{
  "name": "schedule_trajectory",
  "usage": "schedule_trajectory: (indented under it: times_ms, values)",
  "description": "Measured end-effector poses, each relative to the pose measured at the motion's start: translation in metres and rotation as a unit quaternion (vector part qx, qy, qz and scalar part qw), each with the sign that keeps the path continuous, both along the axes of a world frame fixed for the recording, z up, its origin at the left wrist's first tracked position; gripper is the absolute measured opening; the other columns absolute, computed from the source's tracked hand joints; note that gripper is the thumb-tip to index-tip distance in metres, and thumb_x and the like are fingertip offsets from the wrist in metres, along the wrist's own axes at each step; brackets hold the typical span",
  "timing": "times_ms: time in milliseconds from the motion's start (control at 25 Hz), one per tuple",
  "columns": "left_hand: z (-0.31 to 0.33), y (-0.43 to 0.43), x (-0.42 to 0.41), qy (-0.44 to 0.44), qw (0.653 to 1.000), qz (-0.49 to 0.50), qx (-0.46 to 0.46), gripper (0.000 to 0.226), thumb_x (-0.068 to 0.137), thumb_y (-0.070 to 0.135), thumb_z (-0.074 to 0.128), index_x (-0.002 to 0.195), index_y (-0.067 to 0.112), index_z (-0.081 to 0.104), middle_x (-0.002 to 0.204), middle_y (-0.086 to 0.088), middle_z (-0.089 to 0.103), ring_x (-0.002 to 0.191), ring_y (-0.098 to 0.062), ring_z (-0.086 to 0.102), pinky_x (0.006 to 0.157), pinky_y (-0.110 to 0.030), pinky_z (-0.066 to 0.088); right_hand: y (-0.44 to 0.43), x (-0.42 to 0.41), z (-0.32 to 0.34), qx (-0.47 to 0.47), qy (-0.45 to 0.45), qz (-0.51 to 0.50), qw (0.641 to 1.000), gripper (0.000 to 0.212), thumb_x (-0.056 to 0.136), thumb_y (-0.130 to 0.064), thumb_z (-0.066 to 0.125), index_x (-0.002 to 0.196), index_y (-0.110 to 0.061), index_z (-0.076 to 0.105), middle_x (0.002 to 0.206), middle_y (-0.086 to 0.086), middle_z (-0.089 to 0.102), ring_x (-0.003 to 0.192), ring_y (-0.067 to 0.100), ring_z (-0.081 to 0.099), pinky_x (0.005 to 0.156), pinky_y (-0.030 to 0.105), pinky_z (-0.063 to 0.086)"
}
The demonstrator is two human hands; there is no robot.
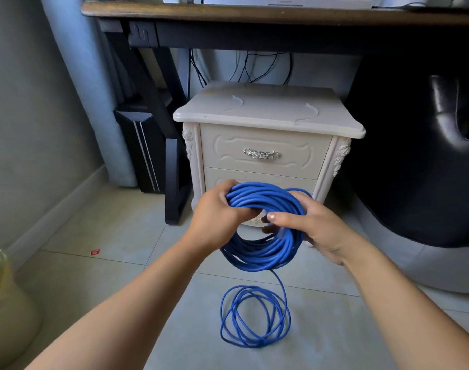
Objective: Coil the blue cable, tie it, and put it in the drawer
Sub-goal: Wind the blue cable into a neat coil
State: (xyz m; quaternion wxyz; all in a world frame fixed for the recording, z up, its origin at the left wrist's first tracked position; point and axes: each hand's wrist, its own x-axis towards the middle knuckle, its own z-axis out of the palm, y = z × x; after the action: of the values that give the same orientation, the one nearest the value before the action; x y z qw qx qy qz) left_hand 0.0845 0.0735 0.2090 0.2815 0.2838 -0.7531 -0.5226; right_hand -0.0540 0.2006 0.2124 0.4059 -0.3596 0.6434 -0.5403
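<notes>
The blue cable looks bendy but a bit springy, so the rings will likely try to pop open if they are let go. It is probably not heavy. Its skin looks smooth, so it may slip. It is best held where many rings lie together, with fingers wrapped right round the bunch. It is held that way now. The top left of the bunch is gripped by the left hand, with fingers curled round it. The right side is held by the right hand, with the thumb laid across the front and the fingers behind.

The cable is bright blue, thin and round. Most of it is wound into a thick ring. The ring is held up in the air in front of the white cabinet, below its closed top drawer. One strand hangs down from the ring to some loose loops. These are spread on the tiled floor, near the cabinet's front. No tie can be seen.
</notes>
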Motion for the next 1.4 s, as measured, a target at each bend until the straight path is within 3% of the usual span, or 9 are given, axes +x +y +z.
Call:
schedule_trajectory:
  times_ms: [280,480,600,680,840,1080,1200,1280,1400]
  values:
    - [0.002,-0.006,-0.001,0.126,0.961,0.091,0.228,0.015,0.078,0.008,0.075,0.091,0.013,0.068,0.060,0.001,0.054,0.061,-0.018,0.052,0.065,-0.035,0.054,-0.004,0.007,-0.013,-0.011,0.002,-0.023,1.000,0.061,0.063,-0.044,0.084,0.114,-0.025,0.058,0.107,0.004,0.072,0.099,0.020,0.070,0.088,0.036,0.054]
    - [0.004,0.011,-0.005,0.108,0.941,0.055,0.316,0.010,0.086,0.018,0.073,0.091,0.013,0.065,0.064,0.001,0.054,0.068,-0.017,0.055,0.080,-0.040,0.058,-0.015,0.017,-0.024,-0.080,-0.026,-0.202,0.976,0.026,0.068,-0.017,0.075,0.091,-0.021,0.063,0.073,-0.001,0.063,0.074,0.022,0.064,0.080,0.048,0.053]
    - [0.009,0.006,-0.003,0.077,0.931,-0.049,0.352,0.043,0.083,0.057,0.059,0.095,0.019,0.072,0.079,-0.002,0.067,0.082,-0.016,0.066,0.086,-0.039,0.056,-0.015,0.009,-0.016,-0.088,-0.128,-0.252,0.955,0.022,0.069,-0.011,0.067,0.091,-0.014,0.065,0.065,0.004,0.055,0.067,0.026,0.057,0.073,0.046,0.052]
    - [0.002,-0.004,-0.006,0.075,0.934,-0.016,0.349,0.051,0.093,0.057,0.047,0.101,0.015,0.074,0.087,-0.003,0.072,0.090,-0.018,0.068,0.088,-0.035,0.053,-0.014,0.004,-0.010,-0.090,-0.230,-0.259,0.934,0.012,0.080,-0.004,0.060,0.090,-0.011,0.063,0.059,0.001,0.051,0.054,0.018,0.056,0.064,0.034,0.052]
    - [-0.016,-0.009,-0.009,-0.052,0.975,0.013,0.216,0.019,0.091,0.022,0.057,0.101,0.017,0.072,0.106,-0.003,0.073,0.111,-0.019,0.064,0.095,-0.035,0.050,-0.008,-0.004,-0.011,-0.102,-0.377,-0.227,0.892,0.016,0.082,-0.005,0.056,0.096,-0.011,0.056,0.081,0.009,0.060,0.073,0.028,0.066,0.083,0.045,0.057]
    - [-0.020,-0.007,0.000,-0.142,0.974,-0.165,-0.056,0.064,0.071,0.031,0.072,0.131,0.039,0.052,0.140,0.016,0.044,0.129,-0.006,0.040,0.105,-0.027,0.036,-0.005,-0.010,-0.011,-0.111,-0.409,-0.239,0.874,0.011,0.085,-0.007,0.050,0.085,-0.010,0.061,0.081,0.010,0.066,0.073,0.029,0.070,0.063,0.040,0.060]
    - [-0.029,-0.003,-0.003,-0.160,0.945,-0.105,-0.263,0.051,0.084,0.022,0.066,0.133,0.032,0.053,0.134,0.010,0.053,0.122,-0.007,0.047,0.096,-0.018,0.035,-0.005,-0.012,-0.010,-0.114,-0.411,-0.248,0.870,0.012,0.085,-0.007,0.050,0.081,-0.011,0.060,0.074,0.007,0.067,0.069,0.026,0.071,0.064,0.038,0.060]
    - [-0.025,-0.005,-0.003,-0.158,0.965,-0.070,-0.198,0.034,0.090,0.015,0.054,0.121,0.025,0.065,0.115,0.003,0.068,0.105,-0.011,0.061,0.089,-0.023,0.043,-0.003,-0.014,-0.008,-0.116,-0.404,-0.267,0.867,0.012,0.085,-0.006,0.051,0.083,-0.013,0.061,0.070,0.004,0.066,0.063,0.023,0.070,0.056,0.034,0.059]
    - [-0.010,-0.016,-0.002,-0.097,0.988,-0.024,0.119,0.029,0.089,0.002,0.041,0.091,0.009,0.069,0.091,-0.011,0.076,0.085,-0.018,0.073,0.084,-0.033,0.052,0.002,-0.023,-0.005,-0.131,-0.375,-0.284,0.873,0.019,0.084,-0.004,0.052,0.095,-0.015,0.064,0.072,0.004,0.064,0.062,0.021,0.069,0.059,0.033,0.059]
